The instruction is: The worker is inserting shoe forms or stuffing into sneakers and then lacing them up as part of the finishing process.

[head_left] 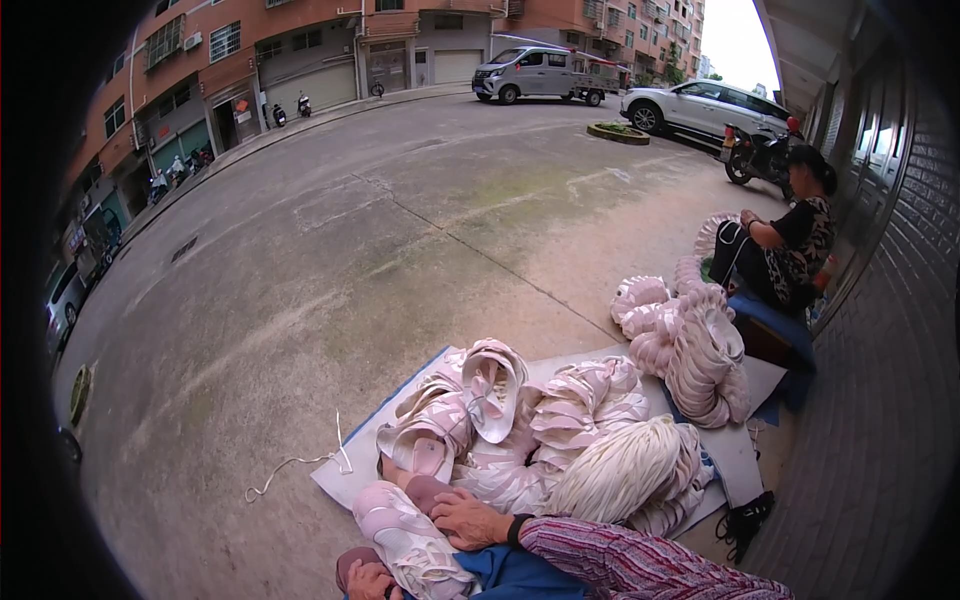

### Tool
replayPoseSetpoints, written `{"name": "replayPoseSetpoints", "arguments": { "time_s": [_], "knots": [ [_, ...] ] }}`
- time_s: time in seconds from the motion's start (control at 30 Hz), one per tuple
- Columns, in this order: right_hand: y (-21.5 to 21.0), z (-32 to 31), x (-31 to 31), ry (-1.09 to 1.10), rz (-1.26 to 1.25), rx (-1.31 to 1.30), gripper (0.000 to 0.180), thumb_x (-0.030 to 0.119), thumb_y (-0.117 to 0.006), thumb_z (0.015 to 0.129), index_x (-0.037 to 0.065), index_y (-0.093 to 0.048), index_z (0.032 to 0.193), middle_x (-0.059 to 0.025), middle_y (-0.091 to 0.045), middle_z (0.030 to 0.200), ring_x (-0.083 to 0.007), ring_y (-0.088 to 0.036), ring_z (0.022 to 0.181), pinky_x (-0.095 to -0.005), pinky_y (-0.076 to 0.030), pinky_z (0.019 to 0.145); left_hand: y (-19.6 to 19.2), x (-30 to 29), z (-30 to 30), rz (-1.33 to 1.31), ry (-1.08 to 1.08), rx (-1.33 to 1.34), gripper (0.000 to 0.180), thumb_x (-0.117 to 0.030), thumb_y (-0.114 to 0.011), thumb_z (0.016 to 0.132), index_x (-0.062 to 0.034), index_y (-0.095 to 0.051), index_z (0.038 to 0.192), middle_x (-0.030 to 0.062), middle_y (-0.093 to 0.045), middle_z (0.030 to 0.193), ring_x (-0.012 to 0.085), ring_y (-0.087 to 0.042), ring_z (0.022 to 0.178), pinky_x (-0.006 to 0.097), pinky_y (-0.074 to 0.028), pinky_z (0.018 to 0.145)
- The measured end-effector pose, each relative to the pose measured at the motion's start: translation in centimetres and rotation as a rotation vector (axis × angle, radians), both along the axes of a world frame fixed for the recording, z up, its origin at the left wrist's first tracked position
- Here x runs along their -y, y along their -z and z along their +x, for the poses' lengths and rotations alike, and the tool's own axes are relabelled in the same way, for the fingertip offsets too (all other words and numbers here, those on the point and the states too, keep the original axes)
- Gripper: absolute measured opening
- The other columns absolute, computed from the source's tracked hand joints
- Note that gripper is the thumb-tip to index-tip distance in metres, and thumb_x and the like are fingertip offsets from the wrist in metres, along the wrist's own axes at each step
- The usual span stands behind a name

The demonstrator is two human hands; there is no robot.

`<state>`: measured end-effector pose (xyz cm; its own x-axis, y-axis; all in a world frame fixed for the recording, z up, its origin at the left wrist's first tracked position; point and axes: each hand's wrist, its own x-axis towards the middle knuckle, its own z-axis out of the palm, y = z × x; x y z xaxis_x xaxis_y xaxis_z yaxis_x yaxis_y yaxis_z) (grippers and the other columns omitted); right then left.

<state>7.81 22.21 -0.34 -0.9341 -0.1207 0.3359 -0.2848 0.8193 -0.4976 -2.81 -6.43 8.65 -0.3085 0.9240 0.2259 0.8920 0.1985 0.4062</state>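
Along my lap lies a bundle of nested pink-and-white shoe uppers (pixel 405 535), between my two hands. My right hand (pixel 470 517), with a black band at the wrist, has its bent fingers over a dusty-brown rounded piece (pixel 427 492) beside the bundle's upper end. At the lower edge, my left hand (pixel 368 580) is partly cut off. Its fingers curl against another brown rounded piece (pixel 352 562). What lies under the fingers of both hands is hidden. Just ahead, more pink-and-white shoe uppers (pixel 495 390) are heaped in nested rolls.
A bunch of cream laces (pixel 625 470) rests on the heap's right side. Pale sheeting (pixel 345 480) lies beneath, with a loose white cord (pixel 290 462) at its left. Black cords (pixel 745 522) lie by the wall. Another person (pixel 800 235) sits beyond more rolled uppers (pixel 700 350).
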Motion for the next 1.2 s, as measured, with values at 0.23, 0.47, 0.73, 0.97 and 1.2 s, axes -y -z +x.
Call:
{"name": "replayPoseSetpoints", "arguments": {
  "time_s": [0.23, 0.47, 0.73, 0.97, 1.2],
  "knots": [
    [0.04, -0.02, 0.11, 0.029, 0.014, -0.068, 0.03, 0.027, -0.065, 0.071, 0.011, -0.064, 0.097, -0.0058, -0.056, 0.11, -0.027, -0.045, 0.123, -0.0474, -0.032, 0.102, -0.1, 0.06, 0.03, -0.005, -0.009, 0.046, 0.016, -0.015, -0.063, 0.08, -0.0046, -0.058, 0.092, 0.0175, -0.059, 0.101, 0.0384, -0.056, 0.103, 0.055, -0.036, 0.107],
    [-0.25, 0.09, -0.03, 0.012, -0.026, -0.018, 0.032, 0.022, -0.065, 0.074, 0.01, -0.062, 0.103, -0.0074, -0.056, 0.114, -0.031, -0.045, 0.127, -0.0521, -0.033, 0.103, 0.19, 0.17, -0.12, 0.031, -0.025, 0.081, 0.025, -0.014, -0.065, 0.081, -0.0052, -0.058, 0.103, 0.0179, -0.061, 0.107, 0.039, -0.056, 0.108, 0.055, -0.035, 0.108],
    [-0.5, 0.14, -0.05, 0.003, 0.013, 0.048, 0.033, 0.024, -0.065, 0.075, 0.01, -0.063, 0.105, -0.0071, -0.056, 0.116, -0.0309, -0.045, 0.127, -0.0521, -0.033, 0.103, 0.29, 0.28, -0.15, 0.044, -0.036, 0.081, 0.025, -0.015, -0.064, 0.081, -0.0054, -0.059, 0.103, 0.0181, -0.061, 0.109, 0.039, -0.056, 0.109, 0.055, -0.034, 0.108],
    [-0.46, 0.17, 0.03, 0.011, 0.005, 0.004, 0.035, 0.025, -0.066, 0.074, 0.01, -0.063, 0.106, -0.0068, -0.056, 0.115, -0.03, -0.045, 0.127, -0.0509, -0.032, 0.103, -0.08, 0.24, -0.04, -0.049, 0.001, 0.032, 0.018, -0.017, -0.063, 0.081, -0.0051, -0.059, 0.094, 0.0172, -0.059, 0.108, 0.0378, -0.054, 0.109, 0.054, -0.033, 0.108],
    [-0.12, 0.2, 0.09, 0.017, 0.001, -0.016, 0.035, 0.024, -0.065, 0.074, 0.01, -0.063, 0.106, -0.0066, -0.056, 0.114, -0.0295, -0.045, 0.127, -0.0499, -0.032, 0.104, 0.16, 0.25, 0.09, -0.029, -0.005, 0.019, 0.018, -0.017, -0.064, 0.081, -0.0053, -0.059, 0.094, 0.0168, -0.059, 0.107, 0.0377, -0.055, 0.109, 0.054, -0.034, 0.108]
  ]
}}
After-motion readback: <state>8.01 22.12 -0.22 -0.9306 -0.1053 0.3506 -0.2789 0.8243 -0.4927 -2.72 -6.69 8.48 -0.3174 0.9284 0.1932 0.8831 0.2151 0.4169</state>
